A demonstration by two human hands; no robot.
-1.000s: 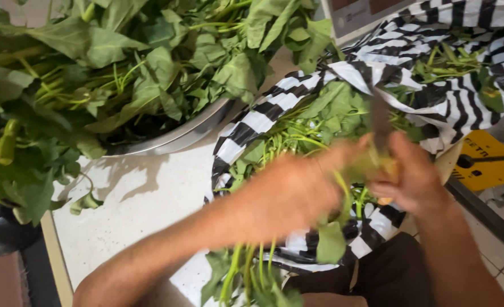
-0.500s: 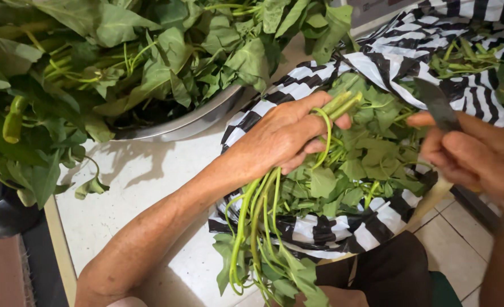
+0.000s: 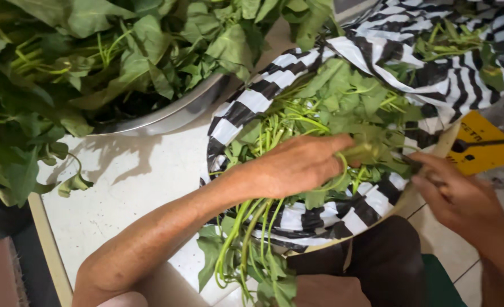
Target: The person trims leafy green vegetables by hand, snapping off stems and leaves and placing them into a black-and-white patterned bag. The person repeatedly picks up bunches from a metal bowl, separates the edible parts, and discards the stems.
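a bunch of long green stems with leaves (image 3: 246, 239) is clamped under the left hand (image 3: 297, 167), the fingers curled over it where it lies on the black-and-white striped cloth (image 3: 246, 108). the stem ends trail off the near edge of that cloth, toward the person's dark-clad lap. more loose leafy greens (image 3: 348, 96) are heaped on the cloth just beyond the left hand. the right hand (image 3: 456, 196) is held at the cloth's right edge, fingers partly curled around the dark handle of a tool whose kind cannot be told; a firm grip cannot be confirmed. the two hands are kept apart, close to each other. to the left of the cloth, a metal basin (image 3: 172, 113) piled with greens is set on the pale bench (image 3: 121, 193). a yellow object (image 3: 488, 145) is seen right of the cloth.
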